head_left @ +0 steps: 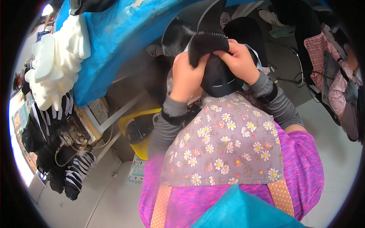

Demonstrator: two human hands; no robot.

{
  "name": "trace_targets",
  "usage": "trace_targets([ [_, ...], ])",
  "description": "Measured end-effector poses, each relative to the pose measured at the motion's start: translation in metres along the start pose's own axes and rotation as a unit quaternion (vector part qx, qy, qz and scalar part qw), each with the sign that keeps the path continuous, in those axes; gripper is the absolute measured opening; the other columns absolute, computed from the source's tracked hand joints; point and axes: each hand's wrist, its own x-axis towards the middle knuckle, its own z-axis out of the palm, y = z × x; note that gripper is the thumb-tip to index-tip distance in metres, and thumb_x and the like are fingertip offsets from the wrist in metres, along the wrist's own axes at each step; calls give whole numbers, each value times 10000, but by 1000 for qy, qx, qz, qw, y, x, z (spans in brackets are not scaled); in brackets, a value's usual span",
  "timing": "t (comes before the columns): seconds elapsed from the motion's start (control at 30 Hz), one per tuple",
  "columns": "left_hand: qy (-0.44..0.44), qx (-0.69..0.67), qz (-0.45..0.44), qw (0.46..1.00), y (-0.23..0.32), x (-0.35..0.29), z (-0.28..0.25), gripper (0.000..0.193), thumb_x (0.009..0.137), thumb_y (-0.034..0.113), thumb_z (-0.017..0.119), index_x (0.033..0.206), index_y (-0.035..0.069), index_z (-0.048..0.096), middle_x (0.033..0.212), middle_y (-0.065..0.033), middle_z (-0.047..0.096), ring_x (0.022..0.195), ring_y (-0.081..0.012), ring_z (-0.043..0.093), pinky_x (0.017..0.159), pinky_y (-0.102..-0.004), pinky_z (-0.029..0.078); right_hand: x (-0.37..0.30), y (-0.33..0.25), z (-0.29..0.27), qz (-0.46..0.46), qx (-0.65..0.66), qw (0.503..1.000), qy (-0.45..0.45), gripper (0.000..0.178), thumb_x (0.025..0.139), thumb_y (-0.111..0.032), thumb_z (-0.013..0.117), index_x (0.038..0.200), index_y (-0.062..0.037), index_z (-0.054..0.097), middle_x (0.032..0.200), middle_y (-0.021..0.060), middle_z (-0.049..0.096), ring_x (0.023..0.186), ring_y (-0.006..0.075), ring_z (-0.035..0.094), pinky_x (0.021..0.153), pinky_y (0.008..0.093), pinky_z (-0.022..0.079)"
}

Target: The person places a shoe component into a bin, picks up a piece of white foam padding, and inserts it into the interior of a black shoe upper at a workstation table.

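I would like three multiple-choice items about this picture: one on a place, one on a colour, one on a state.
1. Where is the stack of white foam pieces?
A. on the blue-covered table at the person's left
B. in the yellow bin
C. on the apron

2. What colour is the bin under the table?
A. red
B. yellow
C. green

3. How do the hands hold the black shoe upper?
A. only the left hand
B. neither hand
C. both hands in a grip

Answers: 1 A, the white foam pieces lie on the blue-covered table. 2 B, the bin is yellow. 3 C, the left hand and right hand both clasp the black shoe upper.
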Motion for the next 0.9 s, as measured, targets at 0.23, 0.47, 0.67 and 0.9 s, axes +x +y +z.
trace_targets([
  [0.23,49,-58,-17,997,-7,4,12,219,847,189,649,879,-28,649,755,-206,642,696,-349,637,642,-373,478,-1,5,4,149,28,988,-28,178,868,-142,648,893,33,667,667,120,623,583,126,546,558,287,443],
  [0.47,-1,-53,-71,996,-18,5,12,217,921,123,591,1060,-35,648,936,-74,701,843,-126,622,763,-273,485,-4,11,9,193,53,980,-22,214,883,-163,652,970,31,679,688,75,664,629,61,540,577,249,454],
  [0.67,79,-9,24,997,-5,2,10,241,839,212,636,828,-29,654,714,-225,617,700,-415,609,623,-433,473,7,-12,1,163,61,984,-36,196,890,-148,641,952,35,672,677,63,654,638,57,542,577,251,454],
  [0.9,64,8,-22,998,-15,7,12,319,856,290,624,829,-26,658,728,-236,620,728,-423,616,631,-434,486,2,5,11,148,66,987,-13,202,903,-152,630,982,31,661,722,44,676,666,54,550,599,248,463],
])
